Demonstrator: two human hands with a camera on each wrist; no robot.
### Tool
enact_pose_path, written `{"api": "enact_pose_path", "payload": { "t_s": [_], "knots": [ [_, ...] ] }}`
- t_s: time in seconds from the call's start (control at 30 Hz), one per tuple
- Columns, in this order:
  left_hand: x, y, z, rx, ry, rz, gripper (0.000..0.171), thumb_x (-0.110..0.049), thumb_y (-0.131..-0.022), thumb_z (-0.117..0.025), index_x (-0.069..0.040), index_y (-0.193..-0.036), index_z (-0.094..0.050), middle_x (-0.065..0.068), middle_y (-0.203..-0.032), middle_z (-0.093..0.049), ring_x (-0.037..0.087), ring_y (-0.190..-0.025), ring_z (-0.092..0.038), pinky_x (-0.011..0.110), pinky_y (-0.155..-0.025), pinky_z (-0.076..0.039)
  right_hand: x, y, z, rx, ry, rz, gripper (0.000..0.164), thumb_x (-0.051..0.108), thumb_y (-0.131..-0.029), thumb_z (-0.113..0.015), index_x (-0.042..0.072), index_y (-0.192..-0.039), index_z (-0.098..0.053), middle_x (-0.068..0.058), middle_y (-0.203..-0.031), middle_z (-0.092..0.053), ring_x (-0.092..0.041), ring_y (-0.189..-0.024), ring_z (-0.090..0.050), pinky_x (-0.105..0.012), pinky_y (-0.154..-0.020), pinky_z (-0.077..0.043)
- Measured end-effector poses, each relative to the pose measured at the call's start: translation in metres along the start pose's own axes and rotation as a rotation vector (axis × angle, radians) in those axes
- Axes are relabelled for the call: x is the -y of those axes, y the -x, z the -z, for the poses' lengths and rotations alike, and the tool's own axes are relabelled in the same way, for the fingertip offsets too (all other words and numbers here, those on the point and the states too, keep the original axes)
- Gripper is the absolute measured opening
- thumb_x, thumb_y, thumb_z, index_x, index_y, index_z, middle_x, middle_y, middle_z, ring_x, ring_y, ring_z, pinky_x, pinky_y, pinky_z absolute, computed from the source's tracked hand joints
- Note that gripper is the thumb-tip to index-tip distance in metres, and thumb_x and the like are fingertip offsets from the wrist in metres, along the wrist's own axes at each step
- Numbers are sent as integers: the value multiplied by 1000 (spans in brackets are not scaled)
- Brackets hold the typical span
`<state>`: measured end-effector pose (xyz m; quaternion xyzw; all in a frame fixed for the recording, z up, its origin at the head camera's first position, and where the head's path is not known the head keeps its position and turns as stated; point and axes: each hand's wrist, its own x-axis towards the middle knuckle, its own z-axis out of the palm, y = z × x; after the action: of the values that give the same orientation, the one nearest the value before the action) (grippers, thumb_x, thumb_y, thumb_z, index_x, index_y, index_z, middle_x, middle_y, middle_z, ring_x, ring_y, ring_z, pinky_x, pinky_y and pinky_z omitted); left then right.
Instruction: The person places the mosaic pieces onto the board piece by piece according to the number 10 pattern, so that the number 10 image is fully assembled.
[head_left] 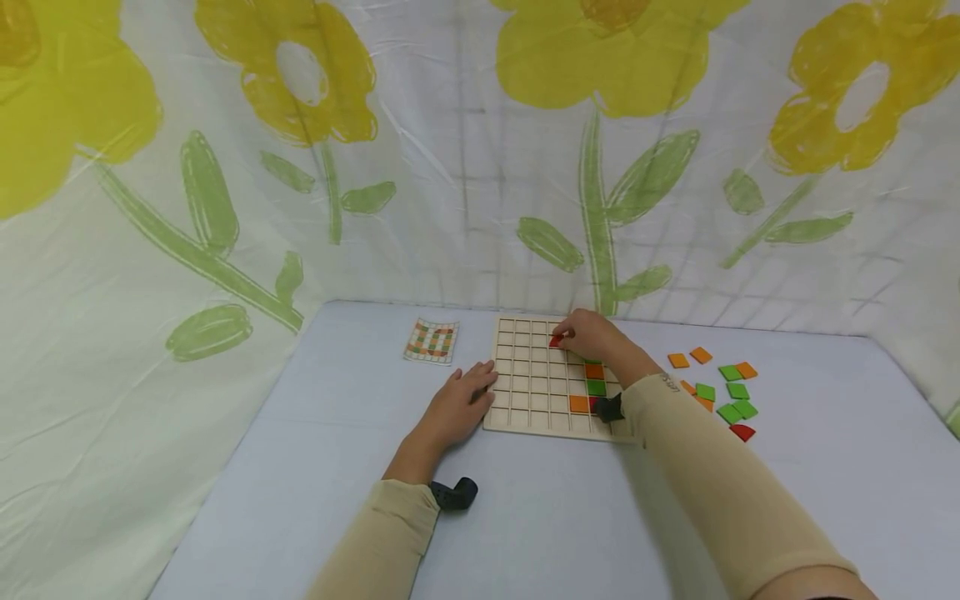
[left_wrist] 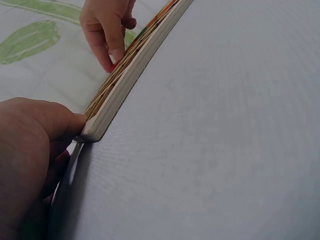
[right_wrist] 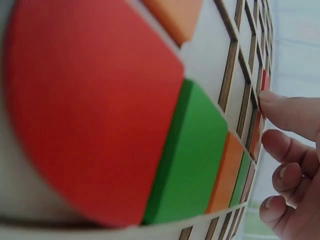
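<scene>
Head view: a pale wooden grid board [head_left: 521, 383] lies flat on the white bench [head_left: 540, 517] in front of you.
Right hand [head_left: 596, 333]: your thumb and fingertips pinch a small red piece [head_left: 555, 342]; the spare fingers curl beside them.
Red piece: it is at the far part of the board, left of the laid column; you cannot tell from here whether it sits flat. Best to square its straight sides to the cell walls, then press lightly.
Left hand [head_left: 459, 404]: fingers loosely extended along the board's left edge, thumb touching the near corner. Steady, gentle contact should stop the board sliding.
Laid column: an orange square [head_left: 594, 372], a green square [head_left: 596, 388] and, nearest you, a quarter-round piece [right_wrist: 90, 115] in red. Your black wrist camera [head_left: 609, 408] hangs close above; lift the wrist to avoid knocking them.
Pattern card [head_left: 432, 342]: beyond your left hand, beside the board. Check the curve's direction against it before letting go.
Loose tiles [head_left: 738, 391]: scattered right of the board, well apart from your fingers.
</scene>
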<state>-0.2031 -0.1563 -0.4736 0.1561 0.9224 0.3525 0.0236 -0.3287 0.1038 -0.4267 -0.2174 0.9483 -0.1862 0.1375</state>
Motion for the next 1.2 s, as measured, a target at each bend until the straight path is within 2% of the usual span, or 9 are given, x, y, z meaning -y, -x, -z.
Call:
{"api": "enact_pose_path", "payload": {
  "t_s": [0.2,0.33,0.5,0.77,0.87,1.03,1.2],
  "knots": [
    [-2,0,1,5,-6,7,43,-22,-102,-52,-8,-143,-52,-1,-155,-40,18,-146,-33,41,-126,-15,-4,12,9,29,-34,-33,36,16,-99,-58,5,-134,-61,-19,-126,-61,-32,-109,-59,-44,-90,-53],
    [-2,-1,-1,2,-15,8,43,-22,-102,-52,-9,-143,-52,-1,-155,-40,18,-146,-34,41,-126,-16,-19,22,19,1,-12,-63,38,17,-99,-59,5,-135,-60,-17,-117,-63,-27,-97,-58,-40,-82,-53],
    [-1,-1,-2,-3,-17,7,43,-23,-102,-53,-9,-143,-52,0,-155,-41,19,-146,-34,41,-126,-16,-44,41,33,-40,0,-116,37,20,-99,-59,6,-133,-61,-16,-115,-63,-28,-96,-57,-38,-76,-53],
    [0,-1,-2,-6,-20,26,43,-24,-102,-53,-10,-143,-52,-1,-155,-40,19,-146,-34,41,-126,-16,-90,81,49,-93,-64,-166,41,23,-99,-58,0,-133,-58,-25,-123,-61,-35,-105,-58,-48,-85,-53],
    [0,-1,-2,-5,-18,23,43,-24,-102,-53,-10,-143,-52,-1,-155,-40,19,-146,-34,41,-126,-16,-105,96,51,-85,-69,-205,42,23,-99,-57,0,-135,-57,-27,-129,-58,-38,-109,-56,-53,-90,-52],
    [0,-1,-2,3,-22,23,43,-24,-102,-52,-11,-144,-52,-2,-156,-40,18,-146,-33,40,-126,-16,-124,118,54,-75,-64,-241,42,19,-98,-55,0,-136,-55,-31,-134,-52,-45,-119,-51,-62,-99,-45],
    [1,-1,-2,2,-17,23,43,-23,-103,-52,-12,-144,-51,-4,-156,-39,16,-146,-33,39,-126,-15,-140,136,58,-97,-64,-260,43,22,-98,-55,-1,-134,-56,-33,-133,-51,-48,-119,-48,-65,-99,-42]
  ]
}}
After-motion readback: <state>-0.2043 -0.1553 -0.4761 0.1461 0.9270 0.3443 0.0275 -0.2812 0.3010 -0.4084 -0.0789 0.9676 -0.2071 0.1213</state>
